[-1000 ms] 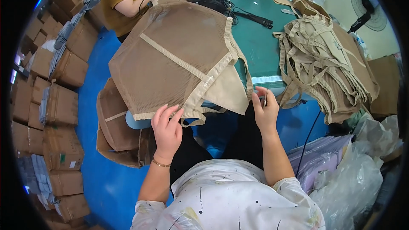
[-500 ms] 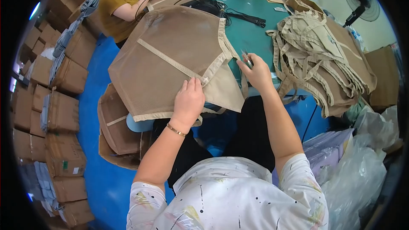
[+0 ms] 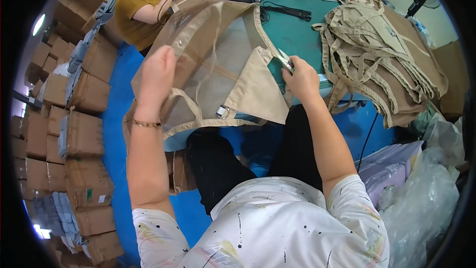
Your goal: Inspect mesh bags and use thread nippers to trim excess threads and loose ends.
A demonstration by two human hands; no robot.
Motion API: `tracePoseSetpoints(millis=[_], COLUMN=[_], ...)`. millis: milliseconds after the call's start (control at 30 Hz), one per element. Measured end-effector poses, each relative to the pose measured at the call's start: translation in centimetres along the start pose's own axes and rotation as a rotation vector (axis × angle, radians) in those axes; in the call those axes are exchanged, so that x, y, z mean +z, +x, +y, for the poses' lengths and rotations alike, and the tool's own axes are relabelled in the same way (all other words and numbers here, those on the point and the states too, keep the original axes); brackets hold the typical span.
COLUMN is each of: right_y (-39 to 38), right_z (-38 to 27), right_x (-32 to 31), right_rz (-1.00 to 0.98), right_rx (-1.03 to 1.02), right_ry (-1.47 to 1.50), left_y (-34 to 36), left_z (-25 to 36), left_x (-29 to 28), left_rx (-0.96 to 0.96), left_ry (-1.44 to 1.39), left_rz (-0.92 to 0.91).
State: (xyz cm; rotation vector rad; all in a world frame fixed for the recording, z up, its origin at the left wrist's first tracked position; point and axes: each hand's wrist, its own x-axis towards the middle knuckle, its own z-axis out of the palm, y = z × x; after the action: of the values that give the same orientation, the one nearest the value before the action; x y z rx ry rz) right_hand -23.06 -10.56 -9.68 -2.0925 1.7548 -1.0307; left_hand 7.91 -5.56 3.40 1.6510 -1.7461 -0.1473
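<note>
A beige mesh bag with cloth trim lies spread across my lap and the table edge. My left hand is closed on its left side and lifts the upper mesh layer, so the inside shows. A plain beige cloth flap hangs at the bag's right, and a small ring with a whitish tag sits near its lower edge. My right hand grips small metal snips, blades pointing up and left beside the bag's right trim. Whether the blades touch the cloth I cannot tell.
On the green table lie black cables and straps. A heap of similar beige bags hangs over the table's right edge. Plastic-wrapped bundles stand at right, stacked cartons at left. A co-worker sits at the far left.
My left hand has gone from lying on the bag to holding its layer up at the left, opening the bag. My right hand stays near the right trim with the snips.
</note>
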Motion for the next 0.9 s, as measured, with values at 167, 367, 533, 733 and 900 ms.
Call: tracePoseSetpoints(millis=[167, 367, 533, 733, 900], right_y=[0.1, -4.2, -9.5, -10.3, -6.6], right_z=[0.6, -3.0, -2.5, -1.8, -4.5], right_x=[0.1, -0.9, -0.4, 0.1, -1.1], right_rz=[0.11, 0.104, 0.106, -0.103, 0.008], right_rx=[-0.004, -0.102, 0.052, 0.258, 0.042], right_ry=[0.063, 0.297, 0.365, 0.429, 0.373], left_y=[2.2, -0.2, -4.4, -3.6, -0.9], left_z=[-1.3, -0.5, -0.1, -1.1, -0.9], left_x=[-2.2, -0.4, 3.3, 3.0, -0.4], left_rx=[-0.139, 0.008, -0.141, -0.154, -0.106], left_ry=[-0.393, -0.234, -0.267, -0.618, -0.736], left_rz=[-0.093, 0.066, 0.045, 0.158, 0.039])
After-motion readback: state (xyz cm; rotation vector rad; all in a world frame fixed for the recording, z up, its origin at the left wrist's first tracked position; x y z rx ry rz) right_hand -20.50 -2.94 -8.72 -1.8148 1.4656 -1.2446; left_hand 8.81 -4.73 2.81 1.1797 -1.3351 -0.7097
